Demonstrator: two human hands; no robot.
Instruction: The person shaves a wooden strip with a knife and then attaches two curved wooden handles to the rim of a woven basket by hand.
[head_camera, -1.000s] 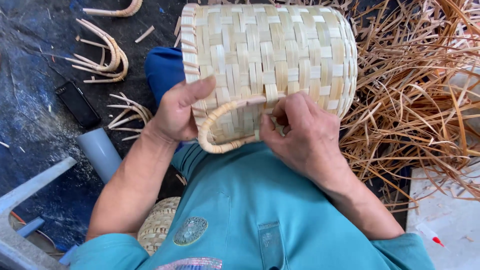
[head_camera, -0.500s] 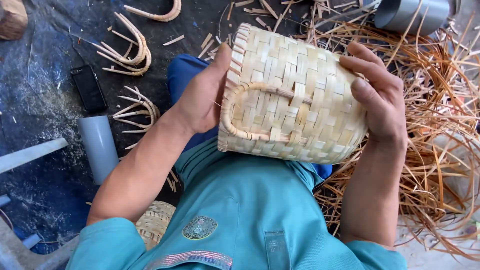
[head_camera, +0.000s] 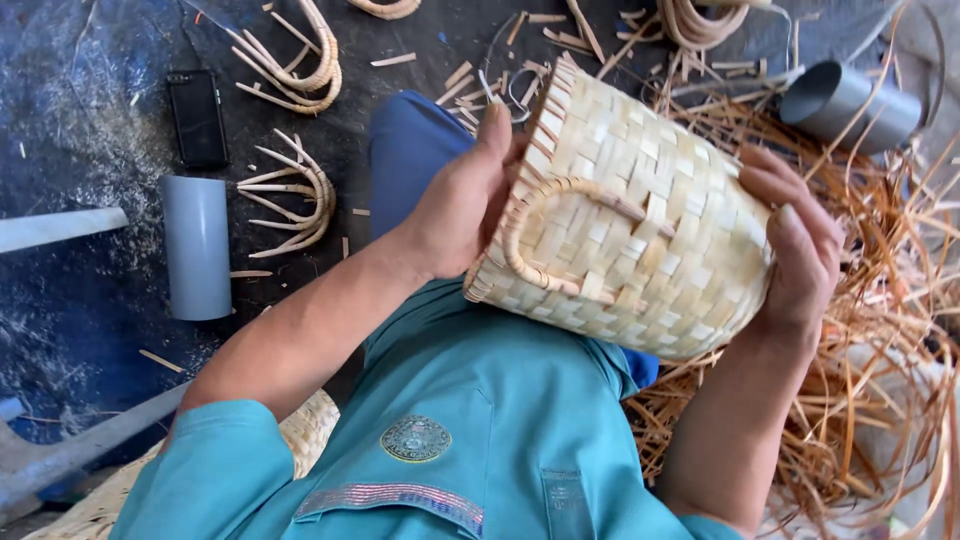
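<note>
I see the woven basket held tilted above my lap, its looped handle facing me — the opening is turned away, hidden. My left hand grips the rim end, fingertips lost behind it; my right hand clasps the base end, palm out of sight. Beyond lie loose straw strips, a grey pipe — another pipe is partly buried.

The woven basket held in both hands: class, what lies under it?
Under the woven basket show a teal shirt, a blue trouser leg and loose cane strips. The left hand and right hand grip its ends; its inside is hidden.
</note>
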